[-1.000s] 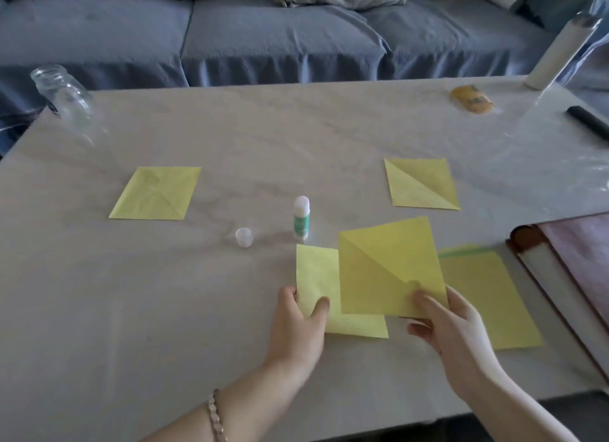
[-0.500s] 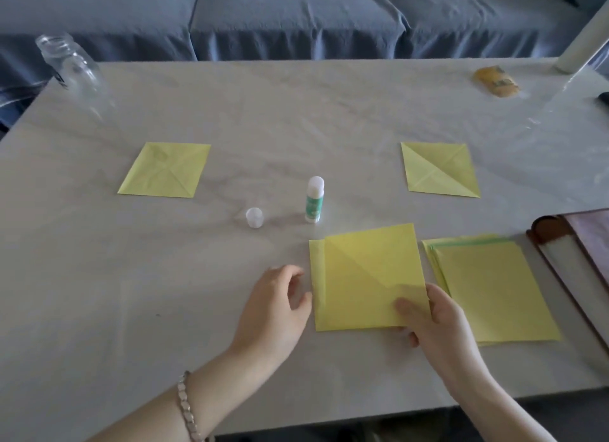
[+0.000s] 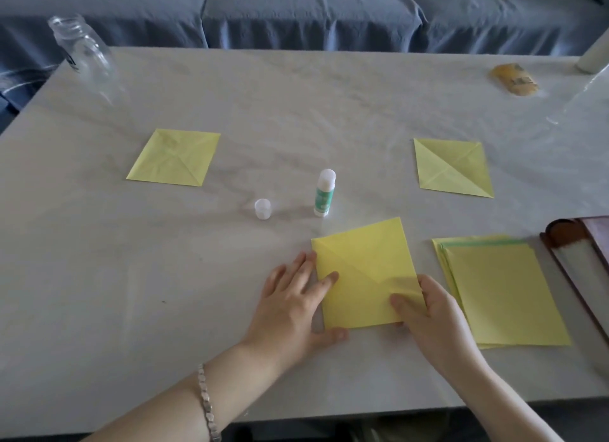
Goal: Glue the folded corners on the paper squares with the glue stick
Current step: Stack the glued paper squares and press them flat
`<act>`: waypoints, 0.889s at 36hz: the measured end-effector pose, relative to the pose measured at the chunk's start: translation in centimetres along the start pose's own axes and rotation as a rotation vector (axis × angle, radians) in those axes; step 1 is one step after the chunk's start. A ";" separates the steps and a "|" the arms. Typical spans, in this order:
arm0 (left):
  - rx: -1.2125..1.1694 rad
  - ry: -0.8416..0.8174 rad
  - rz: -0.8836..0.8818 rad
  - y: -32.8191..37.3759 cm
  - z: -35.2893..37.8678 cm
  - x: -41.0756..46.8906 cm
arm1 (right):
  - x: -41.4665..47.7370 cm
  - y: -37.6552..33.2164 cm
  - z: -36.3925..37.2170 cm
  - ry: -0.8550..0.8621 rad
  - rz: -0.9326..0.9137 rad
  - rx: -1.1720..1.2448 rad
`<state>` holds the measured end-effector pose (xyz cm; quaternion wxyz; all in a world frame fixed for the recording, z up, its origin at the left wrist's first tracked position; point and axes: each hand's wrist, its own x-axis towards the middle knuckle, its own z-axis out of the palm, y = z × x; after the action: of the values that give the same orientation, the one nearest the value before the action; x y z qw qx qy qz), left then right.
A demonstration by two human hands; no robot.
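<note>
Pressing down with flat, spread fingers, the left hand holds the left edge of a yellow paper square against the pale table. The right hand pinches that same square at its lower right, thumb on top where a folded corner ends. Just beyond the left hand's fingertips the glue stick stands upright and uncapped, its cap beside it to the left. Right of the right hand lies a stack of yellow sheets. Farther off, one folded square sits beyond the left hand, another beyond the right.
</note>
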<state>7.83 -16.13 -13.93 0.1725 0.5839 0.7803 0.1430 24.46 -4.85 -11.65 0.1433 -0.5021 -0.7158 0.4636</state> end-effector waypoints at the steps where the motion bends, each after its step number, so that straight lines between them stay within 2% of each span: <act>1: 0.006 -0.018 -0.007 0.0 0.1 -0.1 | 0.1 0.0 -0.1 -0.003 -0.004 -0.014; 5: 0.042 -0.032 -0.004 -0.1 -0.1 -0.1 | 0.3 0.1 -0.3 0.022 -0.022 -0.045; 12: -0.035 0.021 0.008 0.3 0.1 -0.3 | 0.8 0.4 -0.4 0.118 -0.054 -0.122; 17: 0.011 -0.040 -0.021 0.5 -0.4 -0.5 | 1.2 0.8 -0.3 0.182 -0.054 -0.189; 32: 0.088 -0.055 -0.061 0.1 0.2 -0.4 | 1.4 0.8 -0.2 0.176 -0.047 -0.256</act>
<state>8.07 -16.47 -14.05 0.1725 0.5706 0.7982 0.0870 24.38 -3.48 -12.55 0.1514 -0.5381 -0.7653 0.3193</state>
